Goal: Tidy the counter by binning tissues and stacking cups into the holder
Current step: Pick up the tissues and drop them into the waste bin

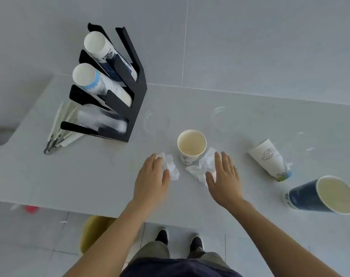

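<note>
Two crumpled white tissues lie on the grey counter [90,176]. My left hand [152,176] hovers flat over the left tissue [173,169], fingers apart, partly covering it. My right hand [225,178] is spread over the right tissue [202,166]. Between them an upright white paper cup [191,145] stands. To the right, a white cup [270,159] sits upside down and tilted, with a dark blue cup [319,195] on its side near the counter's front edge. The black cup holder [134,100] at the back left carries stacked cups.
Clear plastic cups [153,121] [220,117] stand behind the paper cup, hard to see. Wrapped straws [58,128] lie left of the holder. A yellow bin [94,232] sits on the floor under the counter's front edge, beside my shoes.
</note>
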